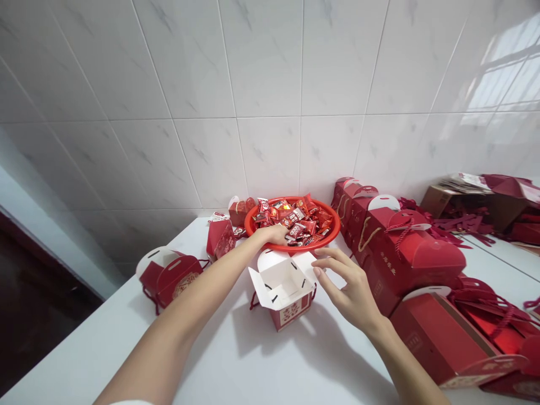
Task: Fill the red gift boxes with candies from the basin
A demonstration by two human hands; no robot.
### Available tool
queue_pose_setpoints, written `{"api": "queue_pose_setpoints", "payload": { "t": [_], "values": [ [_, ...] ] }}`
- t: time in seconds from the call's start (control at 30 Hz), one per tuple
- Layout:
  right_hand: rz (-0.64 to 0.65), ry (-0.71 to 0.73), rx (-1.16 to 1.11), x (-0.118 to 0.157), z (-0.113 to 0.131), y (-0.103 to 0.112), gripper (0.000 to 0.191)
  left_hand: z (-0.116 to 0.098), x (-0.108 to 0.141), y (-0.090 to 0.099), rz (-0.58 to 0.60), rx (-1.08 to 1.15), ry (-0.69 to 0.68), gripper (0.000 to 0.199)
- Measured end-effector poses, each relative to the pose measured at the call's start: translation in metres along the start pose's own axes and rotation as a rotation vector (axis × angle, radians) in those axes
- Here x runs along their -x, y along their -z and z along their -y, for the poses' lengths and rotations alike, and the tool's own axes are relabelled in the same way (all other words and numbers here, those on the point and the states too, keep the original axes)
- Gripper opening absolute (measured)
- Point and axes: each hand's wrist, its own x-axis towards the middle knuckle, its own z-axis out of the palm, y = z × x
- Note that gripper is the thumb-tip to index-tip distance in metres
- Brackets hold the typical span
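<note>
My left hand [276,234] reaches over the near rim of a red plastic basin [252,225], down among red-wrapped sweets [300,216]. Its fingertips are hidden, so I cannot tell whether it grips a sweet. In front of the basin stands a small red-and-white paper gift box [291,316], its lid flaps spread and its white inside showing, with dark cord at the sides. Beside the box's right flap, my right hand [352,287] is open with the fingers apart. Its fingertips are close to that flap; whether they touch it is unclear.
Red gift boxes with cord handles [390,264] line the right side. Left of the basin are another red box [171,281] and a smaller one [220,239]. Cartons with red material [447,205] stand far right. The tiled wall [270,157] rises behind the white table [270,371].
</note>
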Motion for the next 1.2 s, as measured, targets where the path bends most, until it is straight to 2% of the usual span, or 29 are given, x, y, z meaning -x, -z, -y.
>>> {"api": "queue_pose_setpoints", "payload": {
  "t": [0.13, 0.23, 0.43, 0.6, 0.7, 0.9, 1.2],
  "values": [
    [0.010, -0.012, 0.008, 0.000, -0.001, 0.001, 0.015, 0.005, 0.006, 0.000, -0.114, 0.221, -0.031, 0.019],
    [0.013, -0.015, 0.010, -0.001, 0.000, 0.002, 0.016, 0.009, 0.010, -0.002, -0.165, 0.426, -0.058, 0.022],
    [0.005, -0.020, -0.005, -0.001, -0.001, 0.000, 0.016, 0.010, 0.015, -0.004, -0.199, 0.925, -0.087, 0.012],
    [0.004, -0.038, -0.011, -0.001, -0.004, -0.002, 0.017, 0.009, 0.016, -0.001, -0.163, 1.220, -0.111, 0.021],
    [0.005, -0.046, -0.018, -0.002, -0.006, -0.003, 0.019, 0.009, 0.014, 0.001, -0.133, 1.330, -0.125, 0.025],
    [-0.011, -0.051, -0.026, -0.001, -0.009, -0.004, 0.019, 0.013, 0.013, 0.000, -0.109, 1.453, -0.101, 0.012],
    [-0.034, -0.057, -0.026, -0.001, -0.011, -0.005, 0.019, 0.014, 0.014, 0.002, -0.143, 1.522, -0.038, 0.021]
  ]
}}
